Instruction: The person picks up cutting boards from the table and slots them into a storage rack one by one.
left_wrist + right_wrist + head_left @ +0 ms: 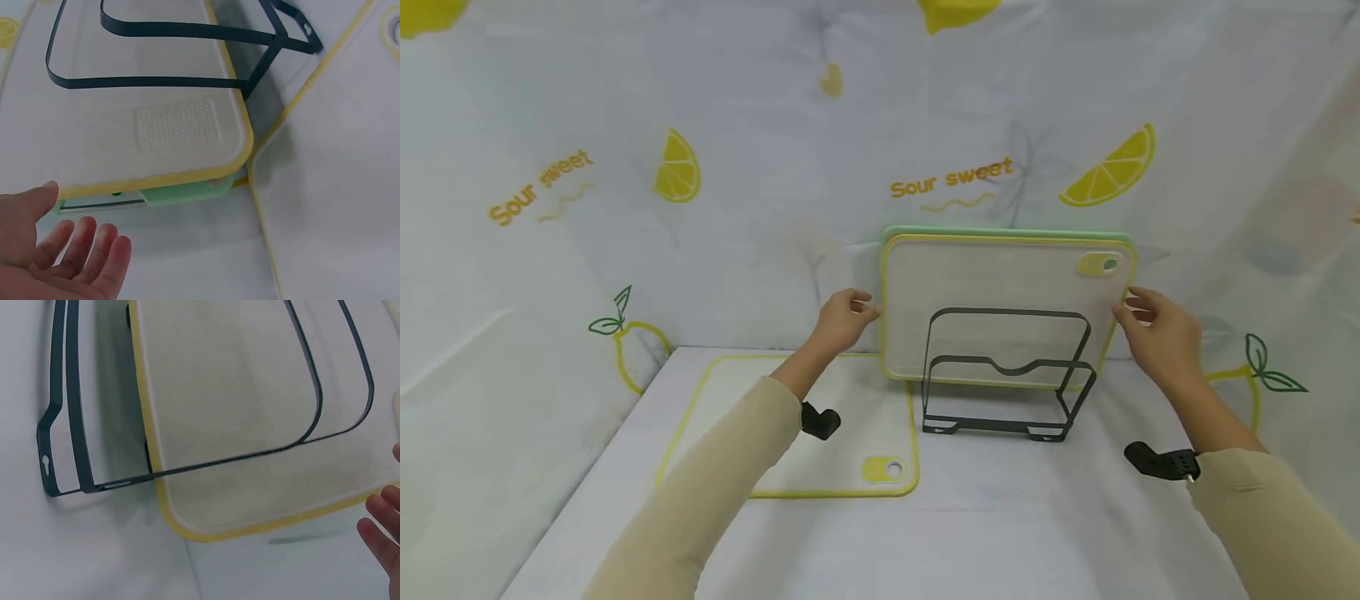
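Note:
A white cutting board with a yellow rim [992, 271] stands upright behind the two front loops of a black metal rack [1011, 314]. Behind it shows the top edge of a green cutting board [1007, 231]. My left hand [844, 321] is at the left edge of the yellow-rimmed board; in the left wrist view its thumb [39, 199] lies right at the rim, and its other fingers are loosely spread. At the opposite edge my right hand [1167, 337] has its thumb over the board's front side. The right wrist view shows its fingers [382, 519] relaxed and spread by the rim.
A second, larger white board with a yellow rim [850, 425] lies flat on the white table [1000, 517], left of the rack and partly under my left forearm. A white curtain with lemon prints [790, 167] hangs behind the table.

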Action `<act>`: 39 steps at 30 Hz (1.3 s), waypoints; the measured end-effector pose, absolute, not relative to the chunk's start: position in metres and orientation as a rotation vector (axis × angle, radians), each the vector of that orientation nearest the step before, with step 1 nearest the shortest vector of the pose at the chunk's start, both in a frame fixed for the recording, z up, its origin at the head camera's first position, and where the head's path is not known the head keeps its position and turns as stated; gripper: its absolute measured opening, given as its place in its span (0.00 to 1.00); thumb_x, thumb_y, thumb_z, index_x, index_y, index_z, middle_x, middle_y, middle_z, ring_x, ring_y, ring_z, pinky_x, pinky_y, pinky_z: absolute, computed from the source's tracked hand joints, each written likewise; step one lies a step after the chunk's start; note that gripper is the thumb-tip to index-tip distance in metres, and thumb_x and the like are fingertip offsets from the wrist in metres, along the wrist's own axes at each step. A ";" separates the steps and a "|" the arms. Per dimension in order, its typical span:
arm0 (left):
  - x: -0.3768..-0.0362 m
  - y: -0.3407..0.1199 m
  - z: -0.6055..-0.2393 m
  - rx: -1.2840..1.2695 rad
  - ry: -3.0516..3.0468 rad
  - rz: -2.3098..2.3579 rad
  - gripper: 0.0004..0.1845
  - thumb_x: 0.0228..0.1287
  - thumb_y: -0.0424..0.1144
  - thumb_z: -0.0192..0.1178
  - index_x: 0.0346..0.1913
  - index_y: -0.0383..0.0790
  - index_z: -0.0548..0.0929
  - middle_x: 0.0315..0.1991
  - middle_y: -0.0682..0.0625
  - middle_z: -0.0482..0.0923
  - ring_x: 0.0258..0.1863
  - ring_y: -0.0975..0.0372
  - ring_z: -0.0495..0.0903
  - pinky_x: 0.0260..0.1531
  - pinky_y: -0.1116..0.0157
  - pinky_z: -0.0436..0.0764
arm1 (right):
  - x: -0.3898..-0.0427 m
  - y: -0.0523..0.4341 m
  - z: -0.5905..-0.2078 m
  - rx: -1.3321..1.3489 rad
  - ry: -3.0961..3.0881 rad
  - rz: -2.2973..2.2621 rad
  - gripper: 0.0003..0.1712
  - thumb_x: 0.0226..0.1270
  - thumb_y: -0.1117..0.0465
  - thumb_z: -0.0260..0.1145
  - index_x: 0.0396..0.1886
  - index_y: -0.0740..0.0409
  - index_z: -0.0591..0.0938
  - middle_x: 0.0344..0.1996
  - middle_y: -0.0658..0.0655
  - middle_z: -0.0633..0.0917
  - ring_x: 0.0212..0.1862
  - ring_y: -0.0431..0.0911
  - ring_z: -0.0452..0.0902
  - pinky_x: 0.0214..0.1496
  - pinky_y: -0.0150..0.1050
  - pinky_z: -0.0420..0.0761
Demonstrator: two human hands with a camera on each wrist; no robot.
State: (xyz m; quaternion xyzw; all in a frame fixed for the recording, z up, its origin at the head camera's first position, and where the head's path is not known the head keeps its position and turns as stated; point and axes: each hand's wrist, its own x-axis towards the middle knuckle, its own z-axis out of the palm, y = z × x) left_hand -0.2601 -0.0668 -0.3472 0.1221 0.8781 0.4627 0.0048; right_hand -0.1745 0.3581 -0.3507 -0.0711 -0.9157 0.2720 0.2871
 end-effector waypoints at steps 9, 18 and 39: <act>-0.234 -0.116 -0.356 0.583 2.805 1.291 0.17 0.73 0.44 0.60 0.57 0.37 0.83 0.53 0.42 0.84 0.55 0.50 0.84 0.55 0.53 0.83 | -0.156 0.309 -0.335 0.081 -2.398 0.696 0.26 0.72 0.55 0.66 0.63 0.65 0.79 0.53 0.71 0.85 0.41 0.55 0.89 0.35 0.07 0.66; -0.202 -0.161 -0.376 0.700 2.879 1.056 0.15 0.72 0.47 0.62 0.53 0.42 0.85 0.52 0.47 0.85 0.53 0.54 0.83 0.54 0.53 0.82 | -0.144 0.256 -0.347 0.347 -2.416 0.751 0.23 0.71 0.58 0.68 0.61 0.65 0.80 0.55 0.67 0.86 0.50 0.61 0.86 0.48 0.39 0.87; -0.138 -0.239 -0.465 0.479 3.015 1.160 0.24 0.60 0.54 0.72 0.55 0.46 0.85 0.54 0.52 0.85 0.61 0.50 0.80 0.61 0.45 0.78 | -0.115 0.150 -0.442 0.576 -2.398 0.909 0.23 0.61 0.60 0.76 0.55 0.59 0.85 0.51 0.56 0.89 0.50 0.51 0.87 0.48 0.49 0.87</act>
